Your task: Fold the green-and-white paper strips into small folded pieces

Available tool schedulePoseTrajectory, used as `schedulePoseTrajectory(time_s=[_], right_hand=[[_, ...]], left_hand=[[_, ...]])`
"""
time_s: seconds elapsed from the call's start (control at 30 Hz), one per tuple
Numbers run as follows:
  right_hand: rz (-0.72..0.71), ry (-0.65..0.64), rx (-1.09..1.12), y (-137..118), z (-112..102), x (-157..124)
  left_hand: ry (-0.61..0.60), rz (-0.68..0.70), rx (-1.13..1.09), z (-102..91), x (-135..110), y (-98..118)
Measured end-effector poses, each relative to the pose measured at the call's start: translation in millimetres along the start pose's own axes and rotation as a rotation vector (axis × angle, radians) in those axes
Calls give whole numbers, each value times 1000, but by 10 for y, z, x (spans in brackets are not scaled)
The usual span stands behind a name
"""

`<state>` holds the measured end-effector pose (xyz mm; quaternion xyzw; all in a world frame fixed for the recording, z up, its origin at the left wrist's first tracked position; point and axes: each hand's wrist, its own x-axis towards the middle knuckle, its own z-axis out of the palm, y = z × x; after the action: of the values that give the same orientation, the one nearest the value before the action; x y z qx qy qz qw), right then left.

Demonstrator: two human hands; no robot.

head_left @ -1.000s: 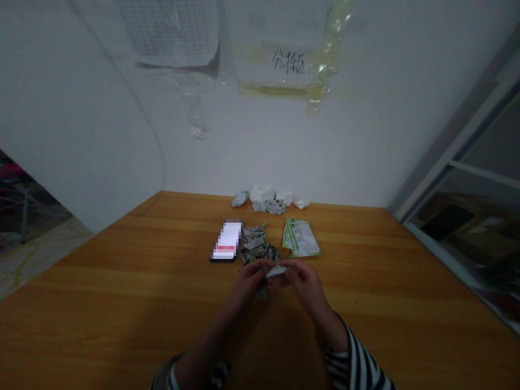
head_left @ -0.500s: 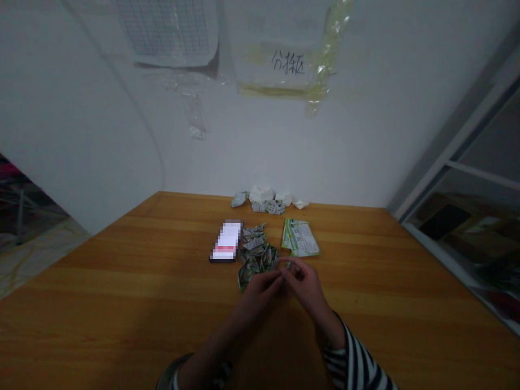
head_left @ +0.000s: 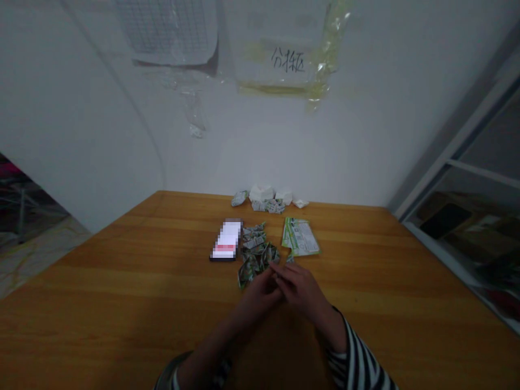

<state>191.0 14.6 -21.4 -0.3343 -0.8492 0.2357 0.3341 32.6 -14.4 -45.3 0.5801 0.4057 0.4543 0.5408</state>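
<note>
We looked through one camera worn on the head, placed above the near side of the worktop (head_left: 390, 303) and facing forward and down. Close below us we saw the forearms (head_left: 215, 341); at middle distance, the crumpled wrappers (head_left: 248, 268); farther off, the wall (head_left: 260, 146), which filled most of our upper half.

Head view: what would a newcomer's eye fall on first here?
Probably the phone, bright and pixelated on the wooden table, just left of the crumpled printed scraps. Next, the left hand and right hand, close together at the near side of those scraps.
</note>
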Motion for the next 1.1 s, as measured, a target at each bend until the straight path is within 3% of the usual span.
schedulePoseTrajectory(time_s=[0.17, 0.37, 0.5, 0.6, 0.73, 0.83, 1.1], right_hand=[[14, -1, -166, 9, -50, -15], [35, 180, 126, 12, 142, -18], [6, 246, 162, -22, 258, -21], [12, 371, 223, -4, 290, -26], [132, 562, 371, 63, 296, -30], [143, 538, 432, 89, 306, -26], [197, 366, 666, -14, 305, 22]], left_hand=[[181, 10, 104, -3, 36, 40], [315, 31, 311, -32, -7, 193], [377, 42, 389, -39, -25, 215], [337, 53, 141, -19, 2, 193], [277, -64, -336, 8, 43, 181], [303, -146, -508, -4, 52, 203], [394, -182, -276, -96, 66, 228]])
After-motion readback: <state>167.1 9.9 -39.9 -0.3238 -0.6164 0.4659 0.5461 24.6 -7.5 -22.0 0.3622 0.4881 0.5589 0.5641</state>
